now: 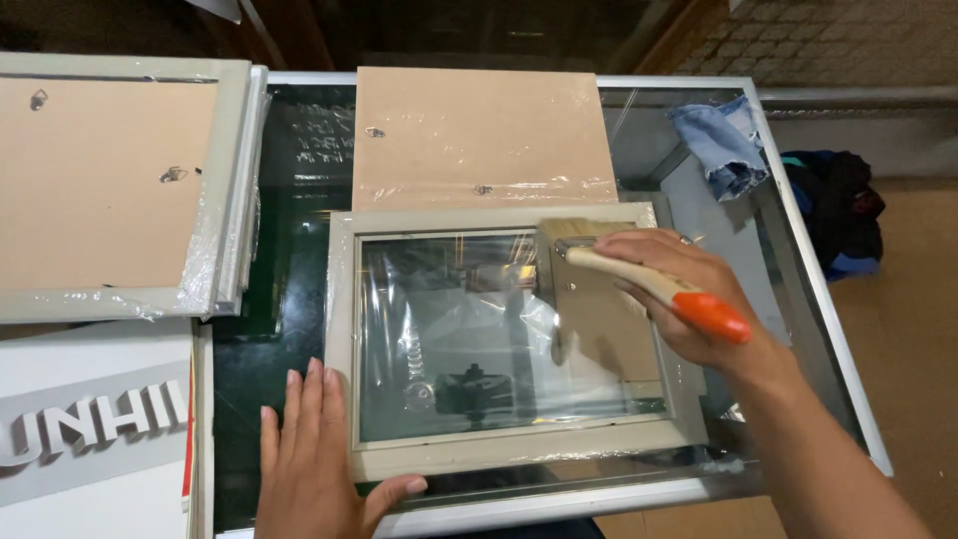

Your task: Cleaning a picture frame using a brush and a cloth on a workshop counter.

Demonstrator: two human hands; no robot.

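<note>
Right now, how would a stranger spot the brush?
Find the pale picture frame lying on the glass-topped table. At its upper right corner the right hand holds a flat paintbrush. It alone has an orange-tipped wooden handle.

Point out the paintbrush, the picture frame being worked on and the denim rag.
paintbrush (pixel 639 277), head view, on its wooden handle.
picture frame (pixel 499 454), head view, on its bottom rail.
denim rag (pixel 720 145), head view, on its middle.

left hand (pixel 309 454) flat, palm down, fingers together pointing away, thumb out to side. right hand (pixel 679 294) curled in closed grip, knuckles up, forearm coming in from lower right, wrist pretty straight.
</note>
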